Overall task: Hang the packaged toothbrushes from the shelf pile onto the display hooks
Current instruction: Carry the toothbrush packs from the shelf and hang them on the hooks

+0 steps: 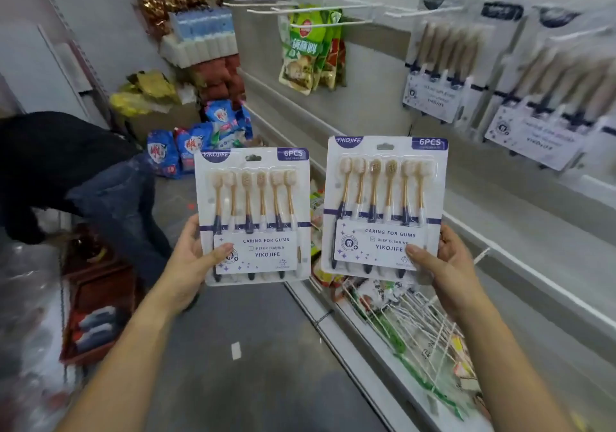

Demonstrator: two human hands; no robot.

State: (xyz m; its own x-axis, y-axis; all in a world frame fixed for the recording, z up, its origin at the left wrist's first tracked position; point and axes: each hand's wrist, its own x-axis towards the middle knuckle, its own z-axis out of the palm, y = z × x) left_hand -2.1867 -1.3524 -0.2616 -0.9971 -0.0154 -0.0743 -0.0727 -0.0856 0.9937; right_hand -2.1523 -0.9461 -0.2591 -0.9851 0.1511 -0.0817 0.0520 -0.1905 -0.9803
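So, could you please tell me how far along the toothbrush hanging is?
Done: several toothbrush packs hang at the right. In hand: the left hand grips one 6-piece pack, and the right hand a second pack, both off the hooks. Left: hanging these two; bare white hooks stick out above. The shelf pile is out of view, so I cannot tell how many remain.
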